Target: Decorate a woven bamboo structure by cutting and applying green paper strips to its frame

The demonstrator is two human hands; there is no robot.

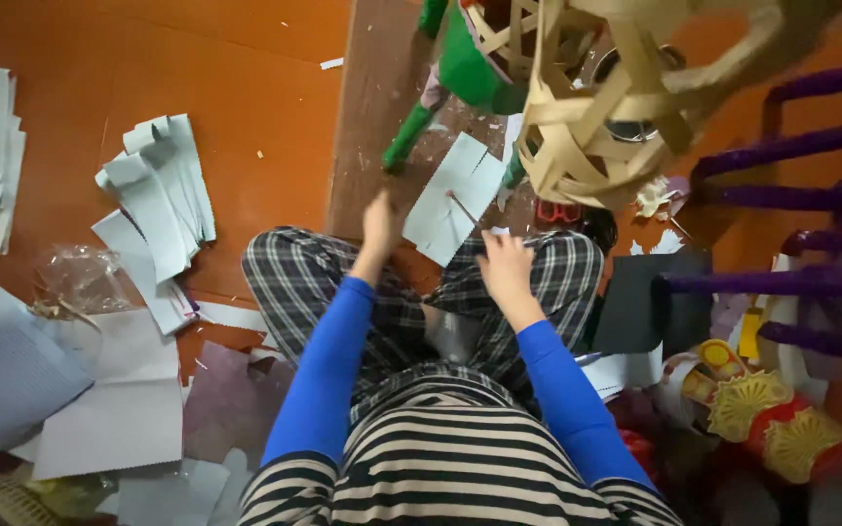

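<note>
Orange floor point(246, 58) carries a brown wooden board point(367, 127), with loose paper sheets point(158, 190) scattered to the person's left. On the board lies a white paper sheet point(455, 200) — the right hand point(504, 268) rests at its near edge, fingers curled around a thin stick point(463, 207) whose tip crosses the paper. Left hand point(379, 224) — blurred — sits just beside the sheet's left edge; its grip cannot be told, and a woven strip lantern point(616, 97) hangs above.
</note>
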